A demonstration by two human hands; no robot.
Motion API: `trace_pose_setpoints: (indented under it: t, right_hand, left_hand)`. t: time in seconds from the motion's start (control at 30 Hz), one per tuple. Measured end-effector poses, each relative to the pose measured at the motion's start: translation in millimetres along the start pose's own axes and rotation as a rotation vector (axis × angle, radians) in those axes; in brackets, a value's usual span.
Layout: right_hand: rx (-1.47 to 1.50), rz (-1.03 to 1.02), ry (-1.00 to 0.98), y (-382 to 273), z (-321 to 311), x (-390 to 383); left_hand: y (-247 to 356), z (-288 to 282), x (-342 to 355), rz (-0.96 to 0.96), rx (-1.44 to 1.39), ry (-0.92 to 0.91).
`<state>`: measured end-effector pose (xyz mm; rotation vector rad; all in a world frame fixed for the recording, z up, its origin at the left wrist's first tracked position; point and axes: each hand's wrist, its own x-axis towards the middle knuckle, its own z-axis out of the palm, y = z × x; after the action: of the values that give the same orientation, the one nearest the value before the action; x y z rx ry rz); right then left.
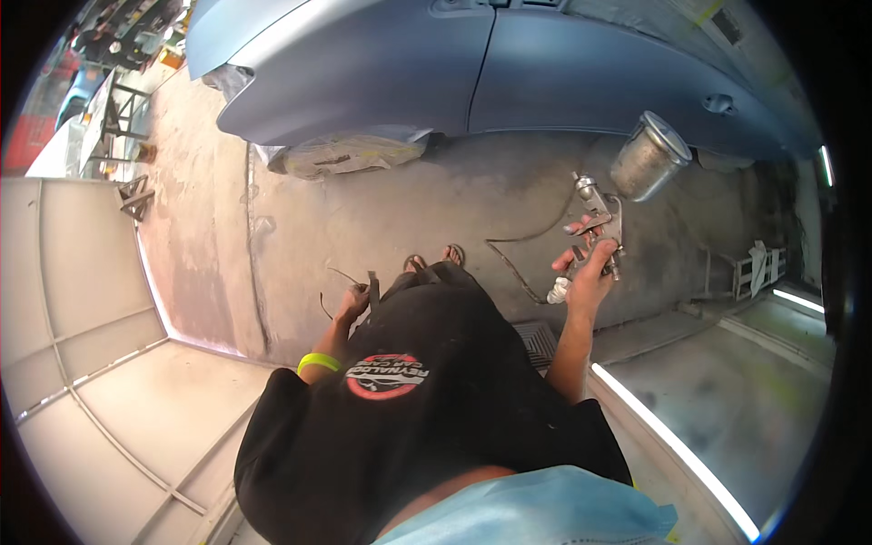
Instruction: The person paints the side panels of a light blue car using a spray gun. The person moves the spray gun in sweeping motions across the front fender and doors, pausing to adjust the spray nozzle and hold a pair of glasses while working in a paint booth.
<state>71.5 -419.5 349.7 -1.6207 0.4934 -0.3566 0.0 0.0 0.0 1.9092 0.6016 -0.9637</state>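
Observation:
My right hand [592, 272] is closed around the handle of a metal spray gun [599, 216]. A dull silver paint cup [650, 159] sits on the gun, tilted, close to the lower side of a blue-grey car body [581, 68]. Below the handle is a whitish wrapped fitting [559, 291], and a dark hose [510, 265] runs from there across the floor. At my waist, my left hand [352, 302] is closed beside a dark strip [373, 287] and thin dark strands; what exactly it grips is unclear.
Masking film [354, 154] covers the wheel area under the car. Concrete floor [309, 218] lies between me and the car, with a floor grate [534, 343] by my right side. White panels [82, 300] stand at left; a small rack [758, 271] is at right.

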Motion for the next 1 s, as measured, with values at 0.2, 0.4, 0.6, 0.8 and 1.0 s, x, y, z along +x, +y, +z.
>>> trace_pose_setpoints:
  t: [0.2,0.4,0.6,0.8,1.0]
  right_hand:
    - [0.173,0.007,0.15,1,42,-9]
    - [0.174,-0.025,0.271,-6,89,-30]
    - [0.18,-0.031,0.371,-14,181,-75]
    - [0.088,-0.007,0.148,-22,315,-158]
    - [0.089,0.012,-0.219,-66,446,-205]
  left_hand:
    - [-4,-66,-49,0.111,-0.09,0.116]
    - [-32,-142,-22,0.043,0.1,0.164]
    - [-104,-256,31,0.174,0.145,0.151]
    - [-192,-369,51,0.033,0.079,0.108]
    - [-259,-443,38,-0.005,0.227,0.079]
